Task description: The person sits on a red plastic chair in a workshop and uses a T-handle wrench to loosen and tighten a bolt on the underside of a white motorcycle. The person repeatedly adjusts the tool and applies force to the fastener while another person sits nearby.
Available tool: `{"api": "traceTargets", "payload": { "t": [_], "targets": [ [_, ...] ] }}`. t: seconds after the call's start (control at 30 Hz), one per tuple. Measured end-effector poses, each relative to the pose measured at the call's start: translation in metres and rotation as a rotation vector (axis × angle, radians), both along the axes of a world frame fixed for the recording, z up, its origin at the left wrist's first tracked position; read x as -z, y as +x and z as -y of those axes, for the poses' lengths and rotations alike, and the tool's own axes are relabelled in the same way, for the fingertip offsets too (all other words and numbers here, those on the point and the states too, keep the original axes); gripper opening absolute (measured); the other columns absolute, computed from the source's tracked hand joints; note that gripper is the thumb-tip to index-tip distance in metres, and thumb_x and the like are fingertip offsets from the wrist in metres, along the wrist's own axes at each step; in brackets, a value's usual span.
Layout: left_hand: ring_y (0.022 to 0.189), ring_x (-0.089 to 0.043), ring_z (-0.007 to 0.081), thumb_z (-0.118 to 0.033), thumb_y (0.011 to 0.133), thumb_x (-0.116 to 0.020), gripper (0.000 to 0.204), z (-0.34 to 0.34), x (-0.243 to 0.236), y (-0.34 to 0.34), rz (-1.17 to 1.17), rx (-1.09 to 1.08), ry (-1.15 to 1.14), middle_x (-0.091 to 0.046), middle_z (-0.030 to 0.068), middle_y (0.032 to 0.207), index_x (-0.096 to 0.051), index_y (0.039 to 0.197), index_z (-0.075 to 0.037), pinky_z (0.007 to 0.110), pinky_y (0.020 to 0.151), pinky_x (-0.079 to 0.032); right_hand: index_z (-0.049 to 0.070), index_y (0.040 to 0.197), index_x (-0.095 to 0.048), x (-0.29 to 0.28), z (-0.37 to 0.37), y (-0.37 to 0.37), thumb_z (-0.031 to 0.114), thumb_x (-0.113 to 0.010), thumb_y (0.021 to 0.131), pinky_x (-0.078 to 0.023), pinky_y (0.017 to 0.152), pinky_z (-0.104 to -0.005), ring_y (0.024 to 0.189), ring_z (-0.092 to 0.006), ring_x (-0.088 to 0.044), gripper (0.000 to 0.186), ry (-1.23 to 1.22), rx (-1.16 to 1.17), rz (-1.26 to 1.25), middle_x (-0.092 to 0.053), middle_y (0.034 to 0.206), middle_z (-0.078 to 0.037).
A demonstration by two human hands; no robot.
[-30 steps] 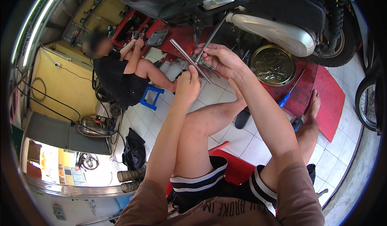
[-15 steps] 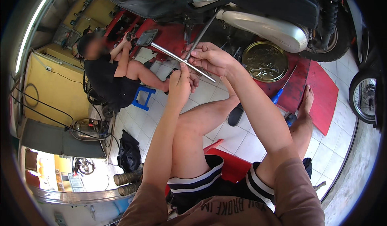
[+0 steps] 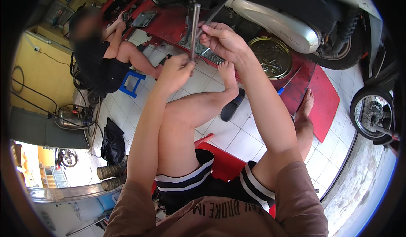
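Observation:
My left hand [image 3: 177, 72] is closed on the lower end of a shiny steel rod [image 3: 195, 25], which stands nearly upright in the picture. My right hand [image 3: 222, 40] is just right of it, fingers curled on a darker metal rod [image 3: 215, 13] that slants up toward the scooter's underside [image 3: 262, 17]. The two rods are close near my right fingertips; whether they touch I cannot tell. Below my hands lie a slotted metal tray [image 3: 211, 55] and a round brass-coloured tray of small metal parts [image 3: 275, 70] on the red stand [image 3: 317, 110].
A seated person [image 3: 93, 55] works at the left beside a blue stool [image 3: 131, 84]. A blue-handled screwdriver [image 3: 285, 84], a black sandal [image 3: 232, 106], a detached-looking wheel [image 3: 370, 114], an air compressor with hoses [image 3: 69, 114] and a black bag [image 3: 112, 142] are around my bare legs.
The steel rod in my left hand has swung from a diagonal to nearly upright. Both hands sit higher and further left in the picture, as the whole view has shifted.

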State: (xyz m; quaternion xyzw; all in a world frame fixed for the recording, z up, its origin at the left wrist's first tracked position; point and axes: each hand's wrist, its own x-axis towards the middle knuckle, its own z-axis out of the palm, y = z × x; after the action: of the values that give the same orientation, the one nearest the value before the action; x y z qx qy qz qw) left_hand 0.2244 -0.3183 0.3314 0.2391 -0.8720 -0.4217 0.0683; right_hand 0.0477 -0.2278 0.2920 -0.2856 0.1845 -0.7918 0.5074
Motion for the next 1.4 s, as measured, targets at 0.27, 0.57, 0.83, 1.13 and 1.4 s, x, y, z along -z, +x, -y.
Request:
{"api": "traceTargets", "payload": {
  "t": [0.27, 0.57, 0.83, 1.13, 1.4],
  "targets": [
    [0.055, -0.044, 0.008, -0.005, 0.087, -0.058, 0.049, -0.046, -0.024, -0.007, -0.28, 0.386, -0.127, -0.054, 0.0021, 0.063, -0.05, 0.135, -0.007, 0.023, 0.053, -0.038, -0.005, 0.116, -0.047, -0.008, -0.017, 0.004, 0.008, -0.053, 0.095, -0.053, 0.073, -0.0214, 0.077, -0.0098, -0.056, 0.025, 0.119, 0.137, -0.002, -0.059, 0.097, -0.013],
    [0.05, -0.056, 0.0163, -0.008, 0.083, -0.061, 0.049, -0.027, -0.016, -0.008, -0.112, -0.032, -0.153, -0.061, 0.0123, 0.062, -0.051, 0.13, -0.001, 0.03, 0.051, -0.044, -0.004, 0.11, -0.05, -0.002, -0.008, -0.001, 0.007, -0.056, 0.094, -0.052, 0.069, -0.0195, 0.072, -0.0068, -0.054, 0.02, 0.082, 0.13, 0.066, -0.061, 0.097, -0.013],
    [0.054, -0.045, 0.0041, -0.007, 0.089, -0.057, 0.052, -0.049, -0.03, -0.007, -0.301, 0.311, -0.189, -0.054, 0.0008, 0.06, -0.042, 0.139, 0.001, 0.022, 0.05, -0.037, -0.004, 0.111, -0.048, 0.004, -0.008, -0.009, 0.008, -0.052, 0.096, -0.052, 0.069, -0.02, 0.073, -0.008, -0.054, 0.02, 0.084, 0.166, 0.054, -0.06, 0.099, -0.013],
    [0.053, -0.046, 0.0057, -0.006, 0.087, -0.059, 0.05, -0.038, -0.014, -0.005, -0.127, 0.313, -0.166, -0.057, 0.0043, 0.063, -0.047, 0.136, -0.001, 0.023, 0.05, -0.038, -0.005, 0.108, -0.05, 0.003, -0.007, -0.015, 0.007, -0.051, 0.096, -0.05, 0.067, -0.0203, 0.072, -0.0092, -0.055, 0.017, 0.038, 0.183, 0.11, -0.06, 0.096, -0.013],
    [0.048, -0.055, 0.0118, -0.008, 0.085, -0.064, 0.043, -0.029, -0.018, -0.011, -0.391, -0.037, -0.294, -0.061, 0.0093, 0.059, -0.055, 0.125, 0.003, 0.028, 0.049, -0.042, -0.005, 0.101, -0.052, 0.009, 0.005, -0.012, 0.01, -0.054, 0.096, -0.051, 0.067, -0.021, 0.07, -0.0091, -0.055, 0.016, -0.008, 0.169, 0.13, -0.061, 0.093, -0.013]
  ]
}}
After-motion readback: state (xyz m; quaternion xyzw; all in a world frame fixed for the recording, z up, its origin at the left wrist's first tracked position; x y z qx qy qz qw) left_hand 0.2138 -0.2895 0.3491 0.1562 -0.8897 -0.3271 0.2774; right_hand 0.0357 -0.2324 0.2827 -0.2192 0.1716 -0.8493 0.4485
